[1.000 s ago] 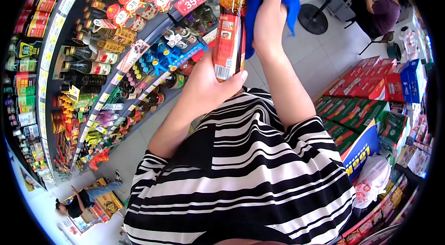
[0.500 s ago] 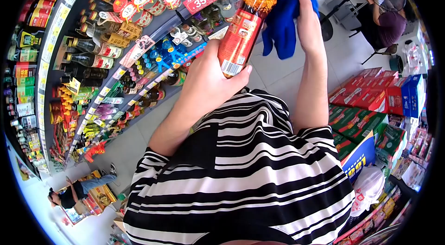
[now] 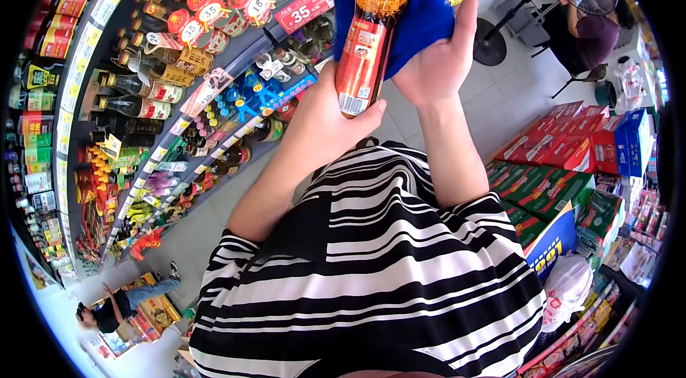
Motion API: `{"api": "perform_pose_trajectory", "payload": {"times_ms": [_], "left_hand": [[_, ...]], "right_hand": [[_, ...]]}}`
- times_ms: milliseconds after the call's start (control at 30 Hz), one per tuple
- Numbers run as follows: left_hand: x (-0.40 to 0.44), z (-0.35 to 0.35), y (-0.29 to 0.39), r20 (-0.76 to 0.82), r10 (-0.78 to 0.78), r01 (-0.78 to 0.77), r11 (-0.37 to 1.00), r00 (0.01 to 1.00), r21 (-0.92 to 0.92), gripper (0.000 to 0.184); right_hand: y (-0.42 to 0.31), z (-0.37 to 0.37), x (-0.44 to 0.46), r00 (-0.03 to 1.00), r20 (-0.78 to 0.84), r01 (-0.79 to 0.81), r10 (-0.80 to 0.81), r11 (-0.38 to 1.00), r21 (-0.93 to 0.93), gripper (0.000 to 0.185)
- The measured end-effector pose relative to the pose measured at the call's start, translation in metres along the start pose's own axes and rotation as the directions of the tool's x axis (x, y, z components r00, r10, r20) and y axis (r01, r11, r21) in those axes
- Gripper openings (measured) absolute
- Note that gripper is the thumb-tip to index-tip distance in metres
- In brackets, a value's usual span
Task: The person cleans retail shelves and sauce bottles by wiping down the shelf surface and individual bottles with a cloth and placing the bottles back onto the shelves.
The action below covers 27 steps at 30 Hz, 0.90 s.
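Note:
A bottle with a red label and a gold cap [image 3: 362,56] is tilted slightly, its top away from me. My left hand [image 3: 325,117] is wrapped round its lower part, with the thumb across the base. Behind the bottle's upper part spreads a blue cloth [image 3: 425,10]. My right hand [image 3: 439,67] holds the cloth from the right side, thumb pointing up and palm partly visible; its other fingers are hidden by the cloth.
Shelves of bottles [image 3: 136,106] with price tags run along the left. Stacked red boxes [image 3: 557,138] and green boxes [image 3: 536,189] stand at the right. A black fan [image 3: 489,42] and a seated person [image 3: 597,31] are at the upper right. Another person [image 3: 107,314] is at the lower left.
The cloth has moved left from beside the bottle and now spreads behind its upper part. My right hand has moved left with it, turning its palm more into view. The bottle has become more upright.

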<state>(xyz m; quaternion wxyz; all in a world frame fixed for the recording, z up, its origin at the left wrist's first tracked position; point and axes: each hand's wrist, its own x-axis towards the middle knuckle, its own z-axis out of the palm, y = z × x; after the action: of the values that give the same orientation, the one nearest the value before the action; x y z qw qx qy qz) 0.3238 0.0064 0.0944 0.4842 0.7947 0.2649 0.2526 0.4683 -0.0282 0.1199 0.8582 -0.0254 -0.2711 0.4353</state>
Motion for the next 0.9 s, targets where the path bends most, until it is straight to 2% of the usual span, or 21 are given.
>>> {"api": "perform_pose_trajectory", "payload": {"times_ms": [33,133,167,200,267,300,367,400,467,533,600,633,667,700,733,767,800,833,900], "left_hand": [[0.000,-0.002,-0.003,0.045,-0.028,0.031,0.998,0.999,-0.055,0.047],[0.001,-0.002,-0.001,0.126,-0.092,0.127,0.944,0.988,-0.306,0.043],[0.001,-0.003,0.002,0.157,-0.127,0.174,0.925,0.979,-0.339,0.038],[0.003,-0.003,0.000,0.148,-0.130,0.175,0.920,0.980,-0.351,0.037],[0.007,-0.005,-0.004,0.132,-0.139,0.179,0.910,0.982,-0.374,0.036],[0.010,-0.008,0.000,0.137,-0.181,0.220,0.894,0.974,-0.391,0.033],[0.016,-0.008,-0.003,0.011,-0.068,0.068,0.984,0.998,-0.167,0.038],[0.016,-0.003,-0.010,-0.064,0.044,-0.045,0.999,0.997,-0.021,0.043],[0.006,0.002,-0.011,-0.027,-0.101,0.104,0.979,0.995,0.176,0.055],[0.001,0.011,0.000,-0.066,-0.139,0.154,0.911,0.988,0.383,0.056],[0.000,0.014,0.002,-0.077,-0.191,0.205,0.878,0.979,0.432,0.057],[-0.001,0.015,0.002,-0.084,-0.192,0.209,0.863,0.978,0.459,0.058],[-0.002,0.016,0.002,-0.093,-0.193,0.214,0.848,0.977,0.485,0.058],[-0.002,0.015,0.003,-0.074,-0.254,0.255,0.816,0.964,0.518,0.058],[-0.003,0.014,0.001,-0.027,-0.245,0.228,0.850,0.969,0.475,0.057],[-0.004,0.011,-0.003,0.021,-0.231,0.200,0.880,0.973,0.430,0.056],[-0.005,0.008,-0.007,0.069,-0.215,0.173,0.908,0.974,0.382,0.056],[-0.006,0.004,-0.018,0.149,-0.116,0.069,0.954,0.982,0.290,0.049],[-0.002,-0.002,-0.021,0.345,-0.108,0.142,0.987,0.932,-0.077,0.044]], "right_hand": [[0.000,0.001,-0.001,1.000,0.001,-0.002,0.002,1.000,0.019,0.072],[0.011,-0.017,-0.005,0.999,-0.038,-0.017,0.012,0.989,-0.145,0.076],[0.013,-0.019,-0.008,0.999,-0.053,-0.019,-0.004,0.907,-0.420,0.086],[0.015,-0.028,-0.012,1.000,-0.001,-0.014,0.016,0.844,-0.536,0.087],[0.017,-0.041,-0.021,0.987,0.148,0.081,0.058,0.616,-0.784,0.088],[0.018,-0.037,-0.017,0.962,0.271,0.251,-0.038,0.514,-0.820,0.071],[0.024,-0.025,-0.012,0.928,0.342,0.374,-0.150,0.348,-0.860,0.055],[0.027,-0.019,-0.010,0.904,0.376,0.420,-0.205,0.255,-0.871,0.048],[0.021,-0.029,0.003,0.872,0.468,0.470,-0.145,-0.026,-0.882,0.051],[0.015,-0.013,0.014,0.861,0.429,0.385,-0.274,-0.198,-0.901,0.024],[0.008,-0.013,0.027,0.821,0.476,0.402,-0.316,-0.272,-0.874,0.018],[0.009,-0.025,0.033,0.873,0.383,0.370,-0.302,-0.100,-0.924,0.015],[0.005,-0.035,0.034,0.936,0.239,0.254,-0.257,0.026,-0.967,0.018],[0.004,-0.033,0.034,0.973,-0.080,0.025,-0.217,0.443,-0.896,0.020],[0.002,-0.030,0.034,0.934,-0.354,-0.194,-0.047,0.766,-0.613,0.023],[-0.004,-0.032,0.035,0.918,-0.392,-0.301,0.062,0.753,-0.586,0.034],[-0.006,-0.032,0.035,0.903,-0.415,-0.342,0.109,0.768,-0.542,0.041],[-0.006,-0.045,0.036,0.903,-0.405,-0.348,0.141,0.793,-0.500,0.046],[-0.004,-0.063,0.034,0.907,-0.365,-0.349,0.212,0.862,-0.367,0.052]]}}
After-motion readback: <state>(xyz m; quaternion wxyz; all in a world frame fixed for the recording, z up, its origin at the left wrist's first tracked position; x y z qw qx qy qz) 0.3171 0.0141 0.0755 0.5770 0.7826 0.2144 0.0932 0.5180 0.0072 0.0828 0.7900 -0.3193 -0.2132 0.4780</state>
